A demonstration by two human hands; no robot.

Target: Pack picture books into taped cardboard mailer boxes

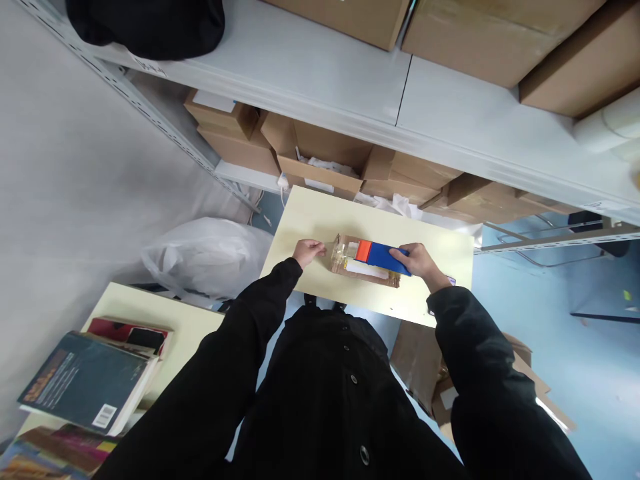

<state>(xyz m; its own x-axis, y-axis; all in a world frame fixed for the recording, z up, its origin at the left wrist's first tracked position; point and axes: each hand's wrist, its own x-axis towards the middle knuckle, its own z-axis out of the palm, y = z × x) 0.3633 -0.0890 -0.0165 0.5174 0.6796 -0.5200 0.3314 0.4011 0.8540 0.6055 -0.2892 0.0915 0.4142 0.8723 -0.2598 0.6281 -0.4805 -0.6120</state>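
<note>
My right hand is closed round the right end of a flat blue object with an orange end, whose exact kind I cannot tell. It is held over a small cardboard box on the pale yellow table. Shiny clear tape covers the box's left end, and a white label with a yellow edge shows on its top, partly hidden by the blue object. Just left of the box, the fingers of my left hand are pinched together; what is between them is too small to make out.
Beyond the pale yellow table stands a grey metal shelf with cardboard boxes. A white plastic bag lies to the left. Books rest on another table at lower left. Flattened cardboard is on the floor at right.
</note>
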